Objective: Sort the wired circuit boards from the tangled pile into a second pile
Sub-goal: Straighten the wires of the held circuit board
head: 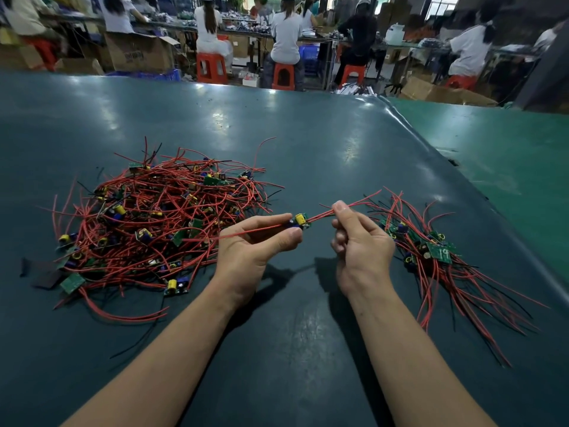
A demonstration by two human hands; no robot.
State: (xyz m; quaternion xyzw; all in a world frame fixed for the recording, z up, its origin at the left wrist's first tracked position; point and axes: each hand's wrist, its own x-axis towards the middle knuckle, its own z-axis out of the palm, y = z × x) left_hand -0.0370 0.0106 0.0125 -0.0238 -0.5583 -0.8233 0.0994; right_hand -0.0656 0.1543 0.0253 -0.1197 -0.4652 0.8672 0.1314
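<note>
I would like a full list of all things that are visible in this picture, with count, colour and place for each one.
big pile: one, tangled red and black wires with green boards, table left
small pile: one, same wires and boards, table right
held board: one, green with yellow part, red wires, above the table between the piles
table: one, dark teal, foreground
next table: one, green, right
stools: several, red, background
cardboard boxes: several, brown, background floor
seated people: several, mostly white tops, background
left hand: one, grip on the held board
right hand: one, pinches the board's red wires
</note>
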